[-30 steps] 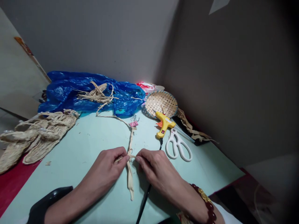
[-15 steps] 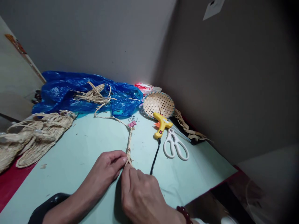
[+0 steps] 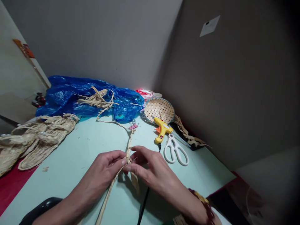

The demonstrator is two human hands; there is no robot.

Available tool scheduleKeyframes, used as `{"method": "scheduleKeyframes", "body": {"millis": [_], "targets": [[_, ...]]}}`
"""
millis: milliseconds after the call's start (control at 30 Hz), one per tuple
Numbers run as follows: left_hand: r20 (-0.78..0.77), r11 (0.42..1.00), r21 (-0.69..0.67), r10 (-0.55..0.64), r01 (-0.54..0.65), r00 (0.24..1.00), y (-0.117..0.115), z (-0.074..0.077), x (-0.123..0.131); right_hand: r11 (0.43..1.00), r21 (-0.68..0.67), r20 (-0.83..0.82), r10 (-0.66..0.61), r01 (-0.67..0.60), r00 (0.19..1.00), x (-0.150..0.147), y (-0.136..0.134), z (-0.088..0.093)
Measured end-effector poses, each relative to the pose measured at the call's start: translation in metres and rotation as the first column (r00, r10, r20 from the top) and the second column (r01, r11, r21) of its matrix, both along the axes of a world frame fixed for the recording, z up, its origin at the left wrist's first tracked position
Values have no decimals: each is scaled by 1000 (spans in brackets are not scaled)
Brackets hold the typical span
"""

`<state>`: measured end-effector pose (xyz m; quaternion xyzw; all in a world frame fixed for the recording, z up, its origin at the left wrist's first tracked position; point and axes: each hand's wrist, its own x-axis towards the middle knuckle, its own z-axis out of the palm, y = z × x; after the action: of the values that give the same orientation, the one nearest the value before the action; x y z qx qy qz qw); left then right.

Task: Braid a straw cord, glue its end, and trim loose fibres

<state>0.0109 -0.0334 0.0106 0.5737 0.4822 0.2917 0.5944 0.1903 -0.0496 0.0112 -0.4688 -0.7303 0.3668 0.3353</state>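
A thin braid of pale straw strands (image 3: 128, 144) runs down the light green table (image 3: 77, 150) from a pink binder clip (image 3: 133, 126) to my hands. My left hand (image 3: 105, 167) pinches the braid's lower end between thumb and fingers. My right hand (image 3: 146, 167) meets it from the right, fingers closed on a loose strand (image 3: 135, 182). Another loose strand (image 3: 106, 198) trails from my left hand toward the table's near edge. A bead bracelet sits on my right wrist.
A yellow glue gun (image 3: 162, 128) and white scissors (image 3: 174, 151) lie right of the braid, with a black cord (image 3: 143, 204) under my right hand. A woven basket (image 3: 159, 107), a blue plastic bag (image 3: 77, 97) with raffia, and straw sandals (image 3: 35, 139) ring the table.
My right hand swung over the braid and back to its right side, carrying a strand across. A long loose strand now hangs from my left hand toward the near edge.
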Motion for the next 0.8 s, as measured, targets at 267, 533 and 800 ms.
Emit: {"method": "scheduleKeyframes", "body": {"millis": [267, 533, 800], "targets": [[-93, 992, 119, -40, 51, 995, -2, -6, -2, 887, -357, -332, 174, -294, 927, -4, 18, -13], [-183, 988, 156, 12, 17, 983, -8, -15, 4, 981, -195, -104, -29, 9, 994, -11, 9, -17], [-457, 937, 325, 33, 132, 889, -15, -2, 2, 981, -180, -159, -96, 67, 983, -10, 6, -24]]}}
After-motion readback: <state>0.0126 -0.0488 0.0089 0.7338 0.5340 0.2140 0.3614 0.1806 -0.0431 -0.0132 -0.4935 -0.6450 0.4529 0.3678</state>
